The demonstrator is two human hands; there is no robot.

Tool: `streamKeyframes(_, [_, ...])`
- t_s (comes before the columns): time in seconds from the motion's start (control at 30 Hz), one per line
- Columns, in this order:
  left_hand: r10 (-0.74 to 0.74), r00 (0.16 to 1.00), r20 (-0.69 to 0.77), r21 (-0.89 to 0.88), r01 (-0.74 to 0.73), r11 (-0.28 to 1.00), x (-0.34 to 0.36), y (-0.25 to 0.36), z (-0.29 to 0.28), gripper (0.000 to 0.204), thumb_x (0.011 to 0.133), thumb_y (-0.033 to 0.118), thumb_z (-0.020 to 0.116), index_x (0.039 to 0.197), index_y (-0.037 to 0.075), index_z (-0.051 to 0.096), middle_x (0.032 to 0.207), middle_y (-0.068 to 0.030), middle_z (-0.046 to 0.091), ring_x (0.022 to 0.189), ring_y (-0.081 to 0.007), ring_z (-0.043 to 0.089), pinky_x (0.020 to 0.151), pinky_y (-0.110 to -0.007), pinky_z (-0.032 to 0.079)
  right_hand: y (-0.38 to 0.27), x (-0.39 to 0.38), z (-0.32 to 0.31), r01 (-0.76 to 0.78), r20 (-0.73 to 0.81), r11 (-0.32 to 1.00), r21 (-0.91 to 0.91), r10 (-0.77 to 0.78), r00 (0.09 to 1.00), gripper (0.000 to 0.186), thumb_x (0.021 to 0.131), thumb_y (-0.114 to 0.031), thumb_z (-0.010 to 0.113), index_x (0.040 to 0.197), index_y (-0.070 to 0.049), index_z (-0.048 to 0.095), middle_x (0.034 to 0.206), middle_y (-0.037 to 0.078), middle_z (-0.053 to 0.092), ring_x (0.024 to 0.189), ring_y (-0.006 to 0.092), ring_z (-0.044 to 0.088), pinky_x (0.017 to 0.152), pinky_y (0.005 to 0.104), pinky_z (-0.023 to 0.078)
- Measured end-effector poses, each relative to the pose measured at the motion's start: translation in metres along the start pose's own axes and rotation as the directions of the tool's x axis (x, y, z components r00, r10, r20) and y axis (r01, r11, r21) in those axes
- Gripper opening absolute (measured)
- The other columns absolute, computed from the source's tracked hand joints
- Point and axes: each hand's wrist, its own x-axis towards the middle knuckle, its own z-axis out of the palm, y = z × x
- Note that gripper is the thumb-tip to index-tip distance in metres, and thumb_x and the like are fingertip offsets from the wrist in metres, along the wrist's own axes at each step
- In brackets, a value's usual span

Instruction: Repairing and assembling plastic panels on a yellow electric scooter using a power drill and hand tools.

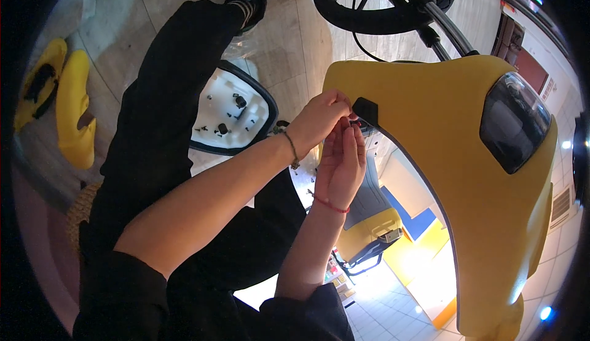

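Observation:
At the lower left edge of a large yellow scooter body panel [430, 107], my two hands meet with their fingertips close together. My left hand [318, 122], with a dark beaded bracelet at the wrist, is closed in a pinch beside a black flap-like piece [366, 111] on the panel. Just below it my right hand [344, 159], a red cord round the wrist, has its fingers drawn together, palm partly upward. A small dark and red part [356, 124] shows at the fingertips; its kind is too small to tell, and the fingers cover most of it.
Left of my hands lies a white tray-like shell with a black rim [268, 110], holding several small dark parts and screws. Two curved yellow pieces [72, 110] rest on the floor at far left. A black-tyred wheel [381, 21] stands beyond the panel; a yellow and grey scooter [369, 230] is behind.

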Motion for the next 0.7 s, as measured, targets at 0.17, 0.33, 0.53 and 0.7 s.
streamKeyframes(0.17, [0.012, 1.000, -0.002, -0.025, -0.012, 1.000, -0.001, -0.002, 0.003, 0.018, 0.090, 0.018, 0.049, 0.099, 0.004, 0.053, 0.091, -0.0050, 0.060, 0.081, -0.0108, 0.057, 0.075, -0.024, 0.047, 0.002, 0.009, 0.000, 0.060, -0.001, 0.998, 0.002, -0.060, 0.998, 0.014, 0.093, -0.010, 0.052, 0.104, -0.001, 0.056, 0.096, 0.007, 0.061, 0.087, 0.0141, 0.059, 0.077, 0.0252, 0.047])
streamKeyframes(0.33, [0.022, 1.000, 0.005, -0.001, -0.022, 1.000, -0.001, -0.009, -0.003, 0.016, 0.089, 0.014, 0.053, 0.099, 0.002, 0.056, 0.089, -0.0050, 0.061, 0.080, -0.0113, 0.059, 0.072, -0.024, 0.049, 0.007, 0.017, 0.000, 0.048, 0.033, 0.997, 0.062, -0.050, 0.998, 0.013, 0.093, -0.013, 0.053, 0.101, -0.004, 0.058, 0.090, 0.002, 0.061, 0.079, 0.0098, 0.056, 0.069, 0.0229, 0.043])
streamKeyframes(0.53, [0.161, 0.987, 0.000, 0.112, -0.160, 0.981, -0.002, -0.015, -0.001, 0.017, 0.087, 0.014, 0.058, 0.097, 0.000, 0.060, 0.085, -0.0051, 0.063, 0.079, -0.0106, 0.059, 0.072, -0.025, 0.049, 0.009, 0.021, -0.004, 0.069, -0.085, 0.998, -0.009, -0.069, 0.994, 0.015, 0.092, -0.015, 0.056, 0.098, -0.003, 0.061, 0.082, 0.001, 0.061, 0.072, 0.0074, 0.055, 0.061, 0.0190, 0.042])
streamKeyframes(0.7, [0.144, 0.990, -0.002, 0.191, -0.141, 0.971, -0.005, -0.007, -0.002, 0.019, 0.087, 0.014, 0.060, 0.099, 0.000, 0.061, 0.087, -0.0054, 0.064, 0.080, -0.0111, 0.060, 0.072, -0.024, 0.049, 0.008, 0.020, -0.003, 0.091, -0.141, 0.972, -0.215, -0.123, 0.982, 0.016, 0.091, -0.016, 0.058, 0.095, -0.002, 0.063, 0.076, 0.000, 0.060, 0.064, 0.0053, 0.053, 0.055, 0.0177, 0.040])
